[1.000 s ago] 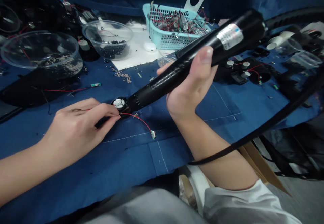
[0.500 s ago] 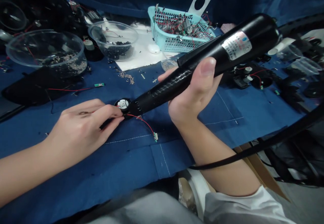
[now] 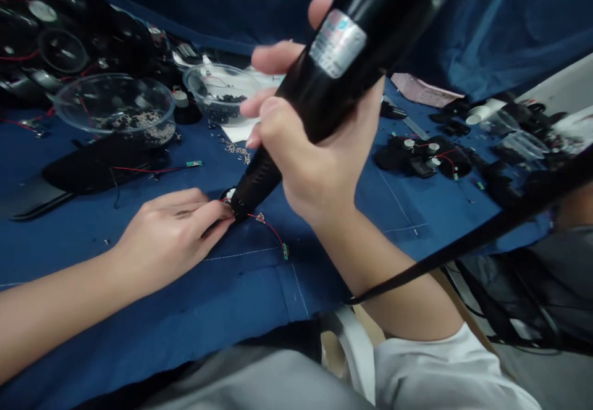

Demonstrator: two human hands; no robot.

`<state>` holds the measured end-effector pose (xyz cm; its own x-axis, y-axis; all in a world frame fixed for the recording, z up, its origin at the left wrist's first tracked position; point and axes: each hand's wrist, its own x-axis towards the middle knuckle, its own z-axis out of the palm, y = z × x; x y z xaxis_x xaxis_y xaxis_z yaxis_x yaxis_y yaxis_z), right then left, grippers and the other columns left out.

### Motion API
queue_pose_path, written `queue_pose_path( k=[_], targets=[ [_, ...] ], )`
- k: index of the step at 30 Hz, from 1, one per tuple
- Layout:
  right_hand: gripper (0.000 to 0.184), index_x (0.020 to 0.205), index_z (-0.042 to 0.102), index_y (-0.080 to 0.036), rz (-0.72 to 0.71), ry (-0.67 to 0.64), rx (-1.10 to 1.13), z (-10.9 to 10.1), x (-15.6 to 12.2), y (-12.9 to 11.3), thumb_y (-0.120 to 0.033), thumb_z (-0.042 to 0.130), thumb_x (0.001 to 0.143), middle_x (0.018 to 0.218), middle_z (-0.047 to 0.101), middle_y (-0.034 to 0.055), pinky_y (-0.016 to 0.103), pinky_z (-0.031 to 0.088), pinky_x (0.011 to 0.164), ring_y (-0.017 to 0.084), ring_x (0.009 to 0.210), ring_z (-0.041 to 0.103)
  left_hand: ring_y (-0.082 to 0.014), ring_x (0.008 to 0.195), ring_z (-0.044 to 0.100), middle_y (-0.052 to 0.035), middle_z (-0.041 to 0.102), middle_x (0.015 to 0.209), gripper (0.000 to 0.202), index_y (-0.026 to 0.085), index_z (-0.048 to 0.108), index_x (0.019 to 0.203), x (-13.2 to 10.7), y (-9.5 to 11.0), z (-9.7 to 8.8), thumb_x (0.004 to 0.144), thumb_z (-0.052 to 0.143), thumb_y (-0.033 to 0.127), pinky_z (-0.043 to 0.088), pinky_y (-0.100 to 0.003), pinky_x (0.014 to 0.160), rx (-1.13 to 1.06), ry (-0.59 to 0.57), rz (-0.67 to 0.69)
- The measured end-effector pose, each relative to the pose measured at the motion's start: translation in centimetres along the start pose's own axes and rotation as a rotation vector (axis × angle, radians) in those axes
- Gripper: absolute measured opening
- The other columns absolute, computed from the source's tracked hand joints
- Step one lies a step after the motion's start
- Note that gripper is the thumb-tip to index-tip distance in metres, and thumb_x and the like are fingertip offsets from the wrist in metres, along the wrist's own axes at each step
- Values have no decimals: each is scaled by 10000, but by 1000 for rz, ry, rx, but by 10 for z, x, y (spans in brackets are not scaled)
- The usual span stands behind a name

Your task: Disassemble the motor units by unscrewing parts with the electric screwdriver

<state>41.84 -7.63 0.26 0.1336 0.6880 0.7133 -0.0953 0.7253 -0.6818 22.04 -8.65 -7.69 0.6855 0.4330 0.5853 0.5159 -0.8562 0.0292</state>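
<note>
Fingers of right hand are wrapped tight round black cylindrical power tool, which is held steeply tilted, tip down at scene centre. Fingertips of left hand are pinched closed on small round black part, mostly hidden under the tip, on blue cloth. Thin red wire is seen trailing right. Clear plastic bowl is noted far left.
</note>
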Motion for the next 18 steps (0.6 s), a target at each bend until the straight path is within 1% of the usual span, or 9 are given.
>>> queue_pose_path(
  k=[2, 4, 5, 7, 8, 11, 13, 16, 18],
  targets=[
    [349, 1135, 417, -315, -42, -17, -94, 8, 3, 2, -343, 687, 917, 983, 629, -47, 255, 628, 699, 87, 748, 670, -167, 744, 738, -17, 769, 848, 64, 190, 678, 987, -1, -2, 1, 1038, 647, 212, 553, -291, 633, -16, 28, 12],
    [376, 1217, 408, -350, -64, -30, -208, 12, 4, 7, -495, 644, 963, 949, 631, -54, 279, 636, 731, 105, 790, 697, -157, 743, 734, -9, 771, 852, 48, 192, 685, 1009, -2, -6, 1, 1035, 649, 211, 564, -284, 648, -49, 64, 34],
    [400, 1262, 398, -357, -60, -40, -247, 13, 4, 8, -532, 619, 978, 954, 636, -51, 289, 642, 748, 111, 815, 708, -152, 737, 727, -2, 766, 843, 44, 196, 689, 1013, -3, -8, 0, 1031, 653, 214, 569, -280, 658, -71, 83, 46],
    [445, 1301, 393, -344, -70, -59, -258, 15, 3, 9, -529, 636, 977, 957, 638, -48, 290, 653, 747, 112, 823, 714, -162, 769, 720, -5, 762, 851, 45, 197, 697, 1030, -3, -12, -1, 1017, 672, 232, 590, -293, 711, -106, 91, 40],
    [470, 1305, 395, -332, -69, -70, -248, 15, 3, 9, -498, 673, 965, 954, 642, -46, 285, 659, 744, 112, 822, 715, -184, 829, 729, -26, 775, 907, 87, 189, 702, 1065, -2, -15, -2, 1006, 687, 250, 607, -318, 762, -115, 68, 18],
    [543, 1299, 401, -301, -64, -90, -231, 17, 1, 4, -389, 772, 914, 941, 664, -41, 263, 668, 730, 114, 807, 721, -298, 1140, 721, -138, 758, 1273, 429, 139, 656, 1326, -1, -21, 1, 960, 750, 340, 617, -462, 978, -152, -81, -92],
    [504, 1291, 405, -300, -60, -81, -264, 19, 0, 0, -390, 747, 932, 952, 678, -37, 269, 667, 718, 111, 784, 722, -314, 1262, 689, -143, 717, 1397, 517, 162, 612, 1434, 0, -26, 8, 969, 742, 347, 591, -496, 1059, -236, -173, -115],
    [404, 1265, 435, -309, -61, -82, -295, 23, -1, -3, -451, 673, 971, 947, 689, -46, 285, 662, 698, 101, 744, 718, -265, 1173, 731, -73, 784, 1272, 366, 223, 686, 1347, 2, -31, 18, 996, 705, 324, 603, -439, 1018, -375, -208, -107],
    [399, 1257, 458, -303, -67, -117, -277, 25, 1, 0, -488, 661, 967, 912, 692, -61, 273, 650, 677, 87, 712, 709, -262, 1079, 752, -50, 807, 1198, 327, 232, 728, 1274, 4, -34, 21, 975, 729, 365, 613, -422, 966, -417, -200, -134]
  ],
)
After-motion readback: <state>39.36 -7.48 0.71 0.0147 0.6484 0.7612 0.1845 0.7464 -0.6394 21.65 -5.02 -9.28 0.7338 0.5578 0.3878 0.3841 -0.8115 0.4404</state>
